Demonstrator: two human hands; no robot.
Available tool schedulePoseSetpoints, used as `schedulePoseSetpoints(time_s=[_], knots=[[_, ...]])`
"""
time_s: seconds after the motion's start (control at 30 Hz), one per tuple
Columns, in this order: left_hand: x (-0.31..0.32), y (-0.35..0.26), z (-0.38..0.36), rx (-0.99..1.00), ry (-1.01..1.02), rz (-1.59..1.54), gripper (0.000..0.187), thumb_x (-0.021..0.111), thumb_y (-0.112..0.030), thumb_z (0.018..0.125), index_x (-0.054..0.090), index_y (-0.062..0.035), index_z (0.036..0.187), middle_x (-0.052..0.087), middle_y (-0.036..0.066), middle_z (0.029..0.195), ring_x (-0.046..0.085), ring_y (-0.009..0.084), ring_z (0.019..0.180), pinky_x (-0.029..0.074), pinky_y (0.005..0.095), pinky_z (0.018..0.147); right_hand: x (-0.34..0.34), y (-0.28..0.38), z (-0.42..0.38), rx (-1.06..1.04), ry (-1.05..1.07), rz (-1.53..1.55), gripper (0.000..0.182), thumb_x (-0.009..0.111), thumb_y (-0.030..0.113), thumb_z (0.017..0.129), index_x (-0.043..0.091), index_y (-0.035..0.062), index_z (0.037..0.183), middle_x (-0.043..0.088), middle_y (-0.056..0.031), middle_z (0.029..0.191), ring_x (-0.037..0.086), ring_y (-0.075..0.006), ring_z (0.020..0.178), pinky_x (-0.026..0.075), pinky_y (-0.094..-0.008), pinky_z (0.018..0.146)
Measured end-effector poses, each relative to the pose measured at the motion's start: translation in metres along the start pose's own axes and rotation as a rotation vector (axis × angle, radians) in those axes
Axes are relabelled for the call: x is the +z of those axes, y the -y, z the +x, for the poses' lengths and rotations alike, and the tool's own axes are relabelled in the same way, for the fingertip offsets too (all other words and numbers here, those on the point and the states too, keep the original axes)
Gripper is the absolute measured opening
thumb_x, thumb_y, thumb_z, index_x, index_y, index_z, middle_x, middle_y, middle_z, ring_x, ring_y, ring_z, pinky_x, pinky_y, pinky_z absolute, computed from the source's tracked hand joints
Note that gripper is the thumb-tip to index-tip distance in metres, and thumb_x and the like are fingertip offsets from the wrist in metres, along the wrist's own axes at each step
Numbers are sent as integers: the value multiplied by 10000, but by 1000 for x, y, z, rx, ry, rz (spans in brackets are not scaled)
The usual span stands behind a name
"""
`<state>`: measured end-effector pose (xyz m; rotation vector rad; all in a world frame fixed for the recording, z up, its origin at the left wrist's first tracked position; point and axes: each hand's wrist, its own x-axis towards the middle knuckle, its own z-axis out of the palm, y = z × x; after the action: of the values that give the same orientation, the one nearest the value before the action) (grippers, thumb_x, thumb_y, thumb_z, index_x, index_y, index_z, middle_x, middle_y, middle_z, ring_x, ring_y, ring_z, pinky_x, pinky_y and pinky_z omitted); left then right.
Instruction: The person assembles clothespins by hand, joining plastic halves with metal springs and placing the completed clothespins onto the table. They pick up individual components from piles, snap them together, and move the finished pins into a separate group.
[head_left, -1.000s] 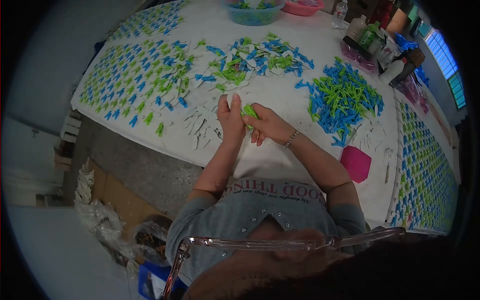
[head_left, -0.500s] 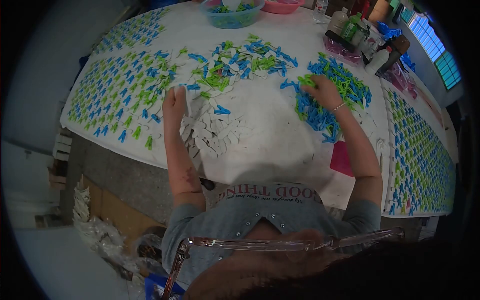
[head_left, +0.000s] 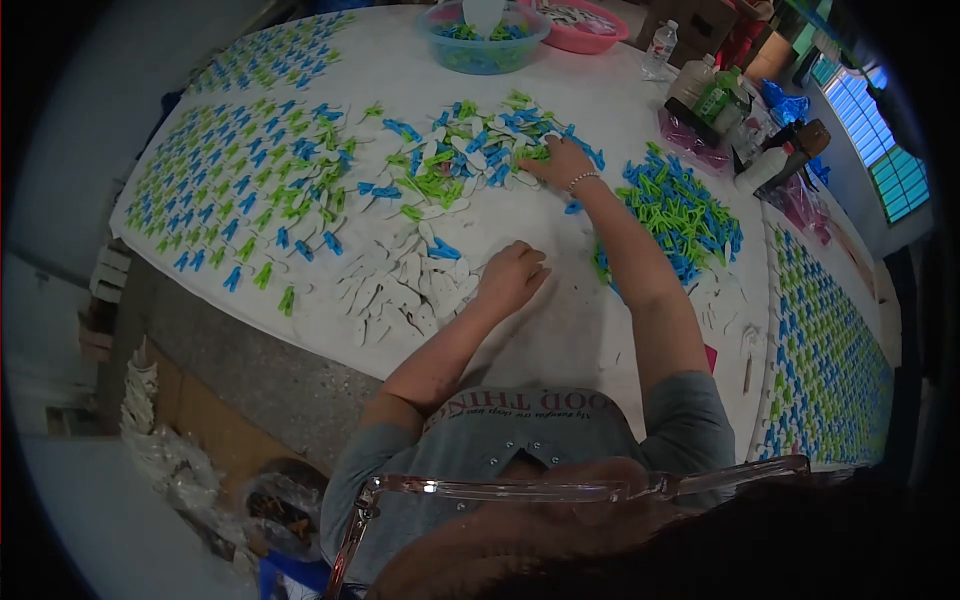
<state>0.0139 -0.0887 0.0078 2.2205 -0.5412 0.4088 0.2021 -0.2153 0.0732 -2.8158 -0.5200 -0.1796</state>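
Right hand half-open at the clip pile.

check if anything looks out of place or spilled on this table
One blue clip looks stray: it lies at the upper edge of the loose white pieces, with no other coloured clip among them. I see no clear spill or damage.

Right hand at mixed clip pile; left hand beside white pieces.
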Motion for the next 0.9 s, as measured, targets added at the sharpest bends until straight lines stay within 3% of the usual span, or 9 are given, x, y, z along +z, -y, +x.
schedulePoseSetpoints(time_s=[0.1, 0.27, 0.4, 0.5, 0.53, 0.63, 0.77, 0.83, 0.9], knots=[[-2, 1, 0, -21, -66, -26, 161, 659, -131, 724, 618, -56, 860, 539, 110, 806, 563, 323, 729, 465, 398, 625, 12, 19, 17, 108, 95, -136, 808, 524, 668, 749, 523, -26, 1163, 563, -226, 1078, 586, -335, 951, 481, -416, 799], [-2, 2, 2, -32, -58, -51, 153, 654, -119, 721, 610, -57, 854, 539, 115, 813, 559, 326, 733, 462, 400, 632, 42, 25, 12, 337, -71, 51, 698, 507, 639, 768, 559, -4, 1033, 568, -205, 1062, 594, -336, 935, 485, -441, 762], [0, 8, 2, -58, -47, -136, 168, 649, -123, 748, 593, -45, 886, 530, 117, 838, 546, 307, 716, 446, 384, 624, 46, 14, -17, 214, -184, 132, 616, 553, 588, 755, 565, 21, 996, 592, -208, 1020, 625, -329, 831, 503, -415, 701], [-3, 8, 5, -214, -106, -264, 231, 650, -130, 780, 544, -29, 958, 506, 109, 873, 524, 252, 698, 430, 350, 615, 39, 11, -46, 194, -274, 316, 523, 605, 512, 751, 564, 24, 935, 613, -190, 853, 625, -303, 788, 488, -389, 656], [-2, 8, 6, -214, -97, -263, 231, 650, -130, 780, 544, -29, 958, 506, 109, 873, 524, 252, 698, 430, 350, 615, 34, 11, -58, 233, -333, 520, 459, 621, 459, 768, 560, 27, 910, 600, -149, 783, 608, -250, 739, 473, -355, 631], [-1, 9, 12, -186, -520, -278, 352, 653, -146, 817, 438, -6, 1058, 465, 80, 924, 475, 158, 755, 415, 271, 629, 28, 9, -101, 276, -400, 899, 325, 645, 335, 799, 545, 34, 870, 562, -68, 701, 548, -148, 661, 438, -289, 585], [0, -1, 17, -296, -380, -605, 344, 639, -192, 841, 441, -16, 1060, 482, 90, 955, 474, 141, 774, 420, 242, 645, 28, 23, -151, 225, -491, 1164, 204, 649, 190, 823, 519, 41, 868, 512, 8, 702, 460, -54, 625, 383, -218, 541], [3, -7, 18, -391, -167, -711, 324, 614, -234, 864, 448, -31, 1054, 528, 95, 933, 499, 129, 736, 438, 245, 638, 25, 34, -173, 172, -527, 1138, 222, 661, 192, 814, 516, 41, 889, 519, 4, 720, 464, -58, 625, 383, -215, 542], [3, -19, 14, -319, -165, -650, 269, 589, -223, 884, 463, -37, 1031, 529, 62, 886, 489, 100, 726, 426, 233, 628, 26, 39, -186, 114, -562, 1114, 244, 672, 194, 806, 514, 41, 911, 526, -1, 739, 468, -62, 625, 383, -213, 542]])
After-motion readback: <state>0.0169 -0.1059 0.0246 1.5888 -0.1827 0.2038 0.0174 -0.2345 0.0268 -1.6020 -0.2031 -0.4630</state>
